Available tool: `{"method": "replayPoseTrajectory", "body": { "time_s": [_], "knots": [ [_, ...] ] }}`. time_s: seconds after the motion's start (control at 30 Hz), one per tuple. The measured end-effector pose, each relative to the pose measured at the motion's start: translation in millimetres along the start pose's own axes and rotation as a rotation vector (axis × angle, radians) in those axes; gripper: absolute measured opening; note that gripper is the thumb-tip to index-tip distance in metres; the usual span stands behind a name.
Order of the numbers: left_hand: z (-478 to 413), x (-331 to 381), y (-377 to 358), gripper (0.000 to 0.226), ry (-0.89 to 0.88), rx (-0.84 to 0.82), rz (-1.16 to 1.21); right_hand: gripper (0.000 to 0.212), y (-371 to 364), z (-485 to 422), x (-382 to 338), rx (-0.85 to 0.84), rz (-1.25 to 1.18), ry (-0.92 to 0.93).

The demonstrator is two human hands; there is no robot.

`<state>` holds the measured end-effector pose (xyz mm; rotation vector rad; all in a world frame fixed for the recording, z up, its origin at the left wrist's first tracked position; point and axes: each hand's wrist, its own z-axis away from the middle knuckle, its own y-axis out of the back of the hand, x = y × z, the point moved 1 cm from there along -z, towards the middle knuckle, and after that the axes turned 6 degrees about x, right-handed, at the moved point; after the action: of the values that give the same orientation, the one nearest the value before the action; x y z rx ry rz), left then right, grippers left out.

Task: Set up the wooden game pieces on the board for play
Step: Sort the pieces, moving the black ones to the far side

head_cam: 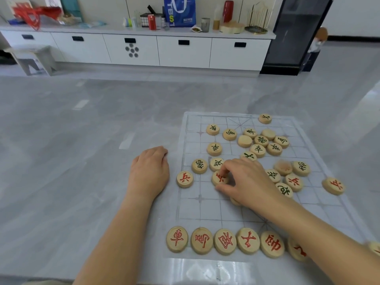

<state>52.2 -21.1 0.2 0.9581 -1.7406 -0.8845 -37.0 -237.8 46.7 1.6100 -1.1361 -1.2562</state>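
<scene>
Left hand (149,171) flat; right hand (246,182) pinching

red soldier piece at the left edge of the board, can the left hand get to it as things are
Probably yes. The left hand rests on the floor just left of the board, and the red soldier piece lies beside it with nothing between them. The right hand is busy on another red piece further in.

A single head-worn wide-angle camera looks forward and down, close over the translucent gridded game board (320,204) at 5 o'clock. White low cabinets (131,48) lie far off at 12 o'clock.

Grey floor (82,161) carries board sheet (205,210), left hand (150,173)
</scene>
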Motion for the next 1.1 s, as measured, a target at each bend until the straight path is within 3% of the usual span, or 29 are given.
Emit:
{"method": "replayPoseTrajectory", "body": {
  "time_s": [0.2, 0.4, 0.63, 0.8, 0.93, 1.1],
  "knots": [
    [0.1, 2.2, 1.8, 0.029, 0.0, 0.007, 0.006, 0.034, 20.7, 5.4, 10.6, 0.012, -0.092, -0.071],
    [0.6, 1.6, 2.2, 0.037, 0.008, -0.015, -0.009, 0.012, 63.9, 17.4, 61.7, 0.148, -0.164, -0.323],
    [-1.3, -1.5, -1.7, 0.039, -0.001, -0.023, -0.033, 0.006, 77.5, 38.3, 94.5, 0.153, -0.184, -0.441],
    [-1.6, -2.7, -0.5, 0.037, 0.001, -0.019, -0.043, 0.006, 75.2, 49.2, 95.9, 0.006, -0.146, -0.345],
    [-1.2, -3.5, 0.1, 0.037, 0.001, -0.027, -0.048, 0.026, 60.3, 54.0, 76.1, -0.131, -0.046, -0.17],
    [-1.3, -3.0, 0.4, 0.036, -0.013, -0.012, -0.044, 0.043, 43.2, 50.1, 42.9, -0.15, -0.093, -0.025]
  ]
}}
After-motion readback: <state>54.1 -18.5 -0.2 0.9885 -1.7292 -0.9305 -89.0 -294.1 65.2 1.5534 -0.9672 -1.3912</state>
